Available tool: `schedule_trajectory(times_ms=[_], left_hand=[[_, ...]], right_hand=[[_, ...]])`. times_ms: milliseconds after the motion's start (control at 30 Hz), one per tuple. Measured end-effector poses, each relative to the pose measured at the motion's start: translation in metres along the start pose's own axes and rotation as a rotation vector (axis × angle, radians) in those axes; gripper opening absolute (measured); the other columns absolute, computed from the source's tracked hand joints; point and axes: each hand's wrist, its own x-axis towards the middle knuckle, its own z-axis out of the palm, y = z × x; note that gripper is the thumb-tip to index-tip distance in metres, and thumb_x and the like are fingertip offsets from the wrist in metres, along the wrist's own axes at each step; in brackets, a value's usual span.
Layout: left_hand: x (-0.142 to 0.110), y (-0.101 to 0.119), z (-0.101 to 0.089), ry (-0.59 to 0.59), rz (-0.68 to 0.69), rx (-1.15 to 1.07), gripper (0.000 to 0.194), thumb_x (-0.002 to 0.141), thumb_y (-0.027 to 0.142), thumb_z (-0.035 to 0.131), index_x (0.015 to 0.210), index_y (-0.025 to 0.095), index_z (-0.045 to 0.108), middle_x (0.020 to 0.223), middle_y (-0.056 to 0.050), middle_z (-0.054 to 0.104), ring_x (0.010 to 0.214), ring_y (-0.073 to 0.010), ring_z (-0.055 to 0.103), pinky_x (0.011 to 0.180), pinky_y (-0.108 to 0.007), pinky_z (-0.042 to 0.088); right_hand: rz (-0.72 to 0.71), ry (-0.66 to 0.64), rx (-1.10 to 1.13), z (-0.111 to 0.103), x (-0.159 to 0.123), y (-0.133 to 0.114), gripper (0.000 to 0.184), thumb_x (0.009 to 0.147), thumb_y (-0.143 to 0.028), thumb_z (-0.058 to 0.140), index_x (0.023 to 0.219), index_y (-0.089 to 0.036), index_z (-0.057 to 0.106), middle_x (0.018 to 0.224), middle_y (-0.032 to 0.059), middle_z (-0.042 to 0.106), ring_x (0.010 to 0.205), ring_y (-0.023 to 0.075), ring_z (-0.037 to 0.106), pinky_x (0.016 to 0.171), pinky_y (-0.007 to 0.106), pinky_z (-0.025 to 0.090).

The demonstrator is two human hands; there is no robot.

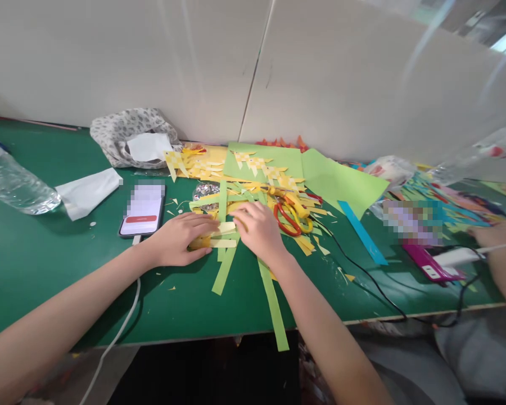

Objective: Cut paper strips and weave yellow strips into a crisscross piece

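Observation:
My left hand (183,239) rests low over the table, its fingers and thumb closed on folded yellow paper strips (224,243) whose pale ends stick out to the right. Facing it, my right hand (259,228) has curled fingers pinched at the end of a paper strip; the exact grip is partly hidden. Light green paper strips (274,309) lie under and around both hands, one hanging past the table's front edge. Beside my right hand are scissors with red handles (287,220) and a yellow-handled pair (306,220), among yellow paper scraps.
A phone (141,209) on a white cable lies left, near a plastic bottle (23,177). Behind are a spotted cloth bag (130,132), green sheets (341,180) and woven yellow paper pieces (261,163). At right are a blue strip (362,233), a magenta power bank (430,264) and another person's arm (500,256).

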Motion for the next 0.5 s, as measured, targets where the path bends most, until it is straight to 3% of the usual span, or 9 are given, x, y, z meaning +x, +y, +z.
schedule_trajectory(times_ms=[100,200,267,333,367,433,500], left_hand=[[0.000,0.000,0.001,-0.034,0.005,0.021,0.043,0.088,0.041,0.049,0.126,0.023,0.052,0.133,-0.006,0.056,0.121,-0.0254,0.052,0.103,-0.048,0.039],[0.001,0.001,0.003,-0.031,0.000,0.054,0.040,0.090,0.042,0.044,0.125,0.024,0.053,0.133,-0.005,0.056,0.121,-0.0244,0.052,0.103,-0.048,0.039],[0.001,0.003,0.005,-0.013,-0.011,0.066,0.040,0.092,0.043,0.042,0.124,0.023,0.053,0.132,-0.006,0.057,0.120,-0.0242,0.053,0.102,-0.047,0.040],[0.001,0.005,0.006,0.014,-0.013,0.069,0.040,0.092,0.043,0.042,0.124,0.021,0.053,0.131,-0.007,0.058,0.119,-0.0243,0.054,0.101,-0.046,0.041],[0.001,0.006,0.006,0.031,-0.011,0.071,0.040,0.092,0.043,0.043,0.123,0.021,0.053,0.130,-0.007,0.058,0.118,-0.0245,0.054,0.100,-0.046,0.042],[0.001,0.007,0.005,0.064,-0.012,0.074,0.039,0.091,0.043,0.045,0.121,0.020,0.055,0.126,-0.008,0.061,0.115,-0.0250,0.056,0.097,-0.045,0.044],[0.002,0.008,0.003,0.084,-0.020,0.065,0.036,0.091,0.041,0.046,0.116,0.019,0.057,0.119,-0.008,0.064,0.109,-0.0244,0.059,0.093,-0.043,0.046]], right_hand=[[0.208,0.182,0.006,-0.003,0.000,0.003,0.042,0.088,-0.016,0.046,0.129,-0.019,0.047,0.119,0.0111,0.059,0.112,0.0266,0.052,0.093,0.045,0.045],[0.284,0.365,0.008,-0.009,0.001,0.001,0.056,0.088,-0.021,0.047,0.141,-0.020,0.029,0.135,0.0144,0.046,0.129,0.0288,0.040,0.103,0.049,0.039],[0.266,0.493,-0.008,-0.014,0.002,-0.002,0.053,0.088,-0.023,0.048,0.138,-0.020,0.031,0.137,0.0147,0.044,0.132,0.0281,0.037,0.104,0.050,0.037],[0.205,0.549,0.008,-0.017,0.002,-0.004,0.038,0.088,-0.024,0.049,0.126,-0.022,0.045,0.127,0.0128,0.052,0.123,0.0257,0.046,0.099,0.047,0.041],[0.155,0.514,0.038,-0.018,0.001,-0.006,0.028,0.088,-0.024,0.050,0.116,-0.022,0.052,0.117,0.0107,0.058,0.114,0.0239,0.053,0.094,0.043,0.044],[0.030,0.309,0.116,-0.017,0.001,-0.007,0.010,0.087,-0.027,0.053,0.091,-0.023,0.060,0.092,0.0052,0.065,0.091,0.0199,0.059,0.082,0.037,0.046],[-0.066,0.041,0.169,-0.013,0.000,-0.008,0.018,0.084,-0.036,0.059,0.074,-0.022,0.059,0.073,0.0018,0.063,0.077,0.0181,0.056,0.074,0.034,0.044]])
